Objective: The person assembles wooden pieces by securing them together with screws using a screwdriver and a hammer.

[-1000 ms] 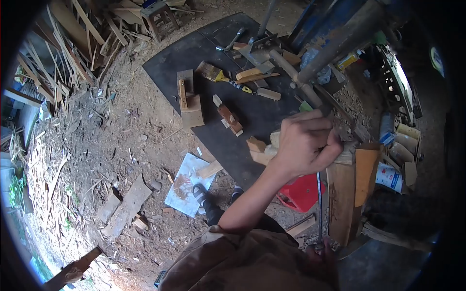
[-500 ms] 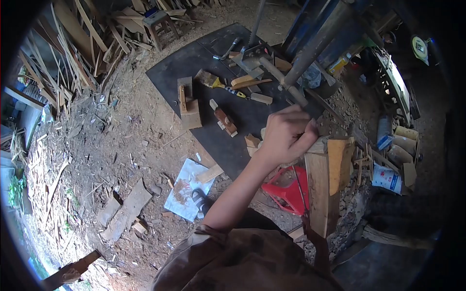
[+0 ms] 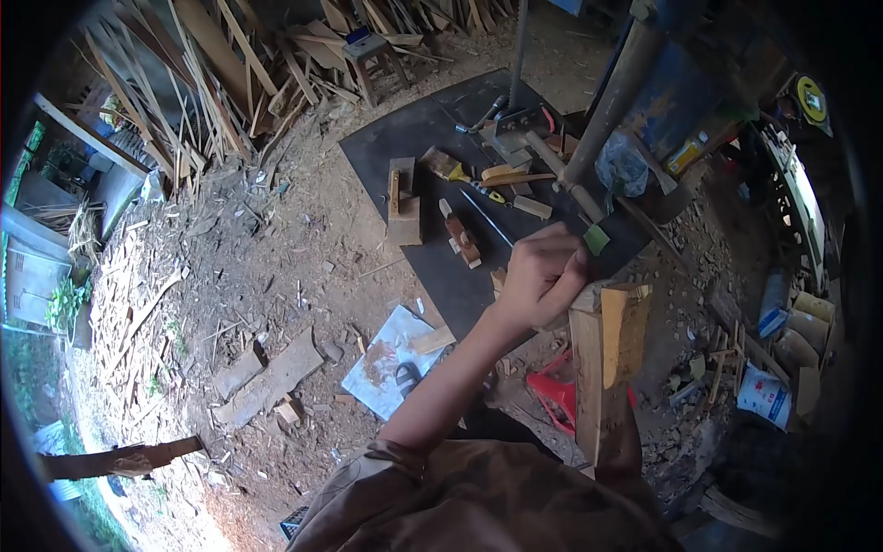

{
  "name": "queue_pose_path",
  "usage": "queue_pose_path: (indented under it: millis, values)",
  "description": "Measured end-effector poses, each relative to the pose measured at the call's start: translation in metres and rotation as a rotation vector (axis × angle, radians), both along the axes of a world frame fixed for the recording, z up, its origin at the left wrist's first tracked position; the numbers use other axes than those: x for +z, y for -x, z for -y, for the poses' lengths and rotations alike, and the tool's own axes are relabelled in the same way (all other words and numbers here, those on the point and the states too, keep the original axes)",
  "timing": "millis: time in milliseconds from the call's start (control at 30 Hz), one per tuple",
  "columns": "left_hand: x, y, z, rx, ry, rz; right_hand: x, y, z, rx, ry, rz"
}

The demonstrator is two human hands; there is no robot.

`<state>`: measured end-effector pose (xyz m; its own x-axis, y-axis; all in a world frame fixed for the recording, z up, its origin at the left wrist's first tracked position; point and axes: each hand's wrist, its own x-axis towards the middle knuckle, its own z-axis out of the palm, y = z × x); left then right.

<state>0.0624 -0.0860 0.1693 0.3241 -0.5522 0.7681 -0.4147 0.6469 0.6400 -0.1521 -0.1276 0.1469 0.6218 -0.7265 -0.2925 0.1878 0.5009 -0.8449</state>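
at three o'clock from the centre of my view, the left hand [image 3: 544, 276] sits against the upper end of a wooden post [image 3: 585, 391], fingers curled in narrow and thumb bent; from this far off i cannot tell what they close on. a thin metal rod [image 3: 486, 217] runs from beside the knuckles toward ten or eleven o'clock, above a dark board [image 3: 395, 138]. the right forearm [image 3: 628, 451] shows at five o'clock from that hand, behind the post, and the right hand is hidden, so i cannot tell how wide it is or what it holds. what worries me is how near the left knuckles are to the rod: a skid off the wood's edge, from a crooked push or uneven pressure, could scrape them. the post might also shift if its lower end, which i cannot see, is poorly braced. a sideways swing of the rod could catch the paintbrush [image 3: 458, 172] or small wooden plane [image 3: 460, 236] close to it. the post itself looks squared and pale brown, darker along its three o'clock face, rather rough at the top, with a yellow-orange wood block [image 3: 625, 331] against it at one o'clock, narrowing toward six.
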Motion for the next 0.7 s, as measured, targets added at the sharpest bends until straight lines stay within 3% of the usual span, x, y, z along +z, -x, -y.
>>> queue_pose_path:
  millis: [200, 333, 400, 500, 600, 700]
  values:
    - [0.002, 0.013, 0.011, -0.002, -0.026, 0.080, 0.020, 0.057, 0.019, -0.028, 0.000, -0.033]
    - [0.006, 0.035, 0.025, 0.006, -0.096, 0.152, 0.053, 0.109, -0.005, 0.258, 0.189, -0.168]
    - [0.008, 0.054, 0.031, 0.010, -0.130, 0.117, 0.080, 0.111, -0.022, 0.528, 0.364, -0.343]
    - [0.015, 0.074, 0.037, 0.068, -0.187, -0.004, 0.081, 0.115, -0.044, 0.248, 0.186, -0.477]
    - [0.008, 0.080, 0.040, 0.113, -0.328, 0.000, 0.067, 0.125, -0.053, 0.087, 0.264, -0.505]
    - [-0.004, 0.071, 0.038, 0.008, -0.514, 0.098, 0.073, 0.122, -0.051, 0.106, 0.214, -0.463]
